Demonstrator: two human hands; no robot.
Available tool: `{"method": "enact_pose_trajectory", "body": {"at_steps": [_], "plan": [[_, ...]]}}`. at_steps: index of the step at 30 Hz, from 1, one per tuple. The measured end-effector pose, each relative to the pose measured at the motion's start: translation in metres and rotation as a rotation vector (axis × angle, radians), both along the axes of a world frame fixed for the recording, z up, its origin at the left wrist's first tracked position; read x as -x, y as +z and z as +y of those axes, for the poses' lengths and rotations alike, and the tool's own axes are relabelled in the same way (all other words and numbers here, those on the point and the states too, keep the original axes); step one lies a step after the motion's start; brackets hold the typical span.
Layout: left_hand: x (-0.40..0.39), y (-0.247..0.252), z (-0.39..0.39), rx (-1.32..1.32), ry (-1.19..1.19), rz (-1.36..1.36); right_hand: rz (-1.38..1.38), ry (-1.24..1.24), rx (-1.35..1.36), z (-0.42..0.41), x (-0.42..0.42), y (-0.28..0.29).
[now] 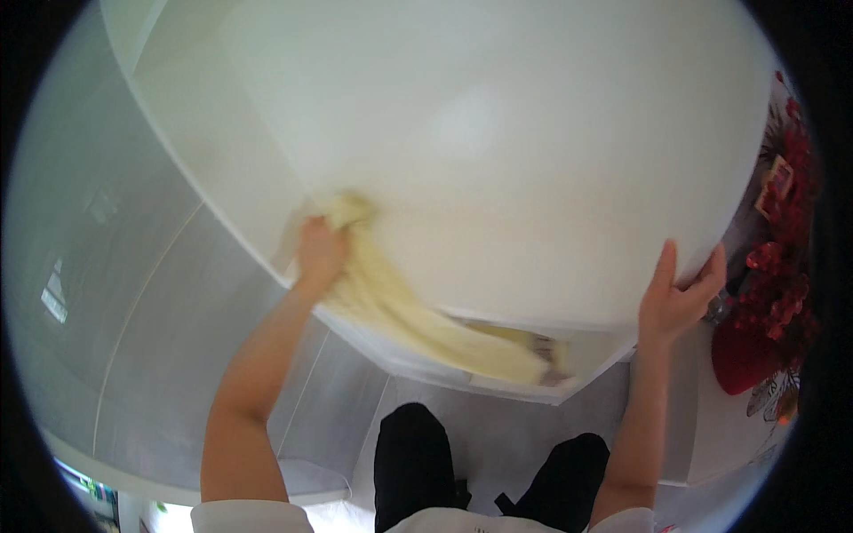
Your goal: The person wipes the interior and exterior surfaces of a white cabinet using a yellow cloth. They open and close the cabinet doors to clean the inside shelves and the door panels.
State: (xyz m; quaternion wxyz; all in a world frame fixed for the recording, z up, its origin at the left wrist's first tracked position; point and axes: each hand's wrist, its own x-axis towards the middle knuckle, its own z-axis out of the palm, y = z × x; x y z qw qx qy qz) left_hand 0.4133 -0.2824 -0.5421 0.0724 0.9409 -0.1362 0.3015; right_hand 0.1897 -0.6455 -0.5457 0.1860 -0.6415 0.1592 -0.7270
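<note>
My left hand (321, 252) grips a pale yellow cloth (386, 293) and presses it near the left inner corner of a white cabinet (506, 186). Motion blurs both hand and cloth. A long tail of the cloth trails right across the cabinet's lower front edge, where its dark-marked end hangs. At the cabinet's right side, my right hand (676, 300) straddles the panel edge, thumb on the inner face and fingers around the outside. Part of those fingers is hidden behind the edge.
Grey tiled wall (160, 266) with pale joints runs along the left. On the right, a red vase (743, 356) with red decorative branches (786, 280) stands on a white surface (726, 433). My black-clad knees (413, 460) are below the cabinet, above a grey floor (496, 426).
</note>
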Motion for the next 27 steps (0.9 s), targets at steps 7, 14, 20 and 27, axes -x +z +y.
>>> {"method": "enact_pose_trajectory", "body": {"at_steps": [7,14,20,27], "plan": [[0.005,-0.003,-0.062,0.027,0.166,0.012,0.060,-0.073,-0.004,0.003,0.005,-0.002],[0.094,0.003,-0.166,0.430,-0.469,0.175,0.073,0.192,0.041,0.005,0.014,0.004],[0.168,0.076,-0.163,1.661,-0.720,0.382,0.181,0.507,-0.227,0.005,0.039,-0.033],[0.237,0.330,-0.246,0.603,-1.027,-1.028,0.020,0.629,-0.506,0.002,0.069,-0.080]]}}
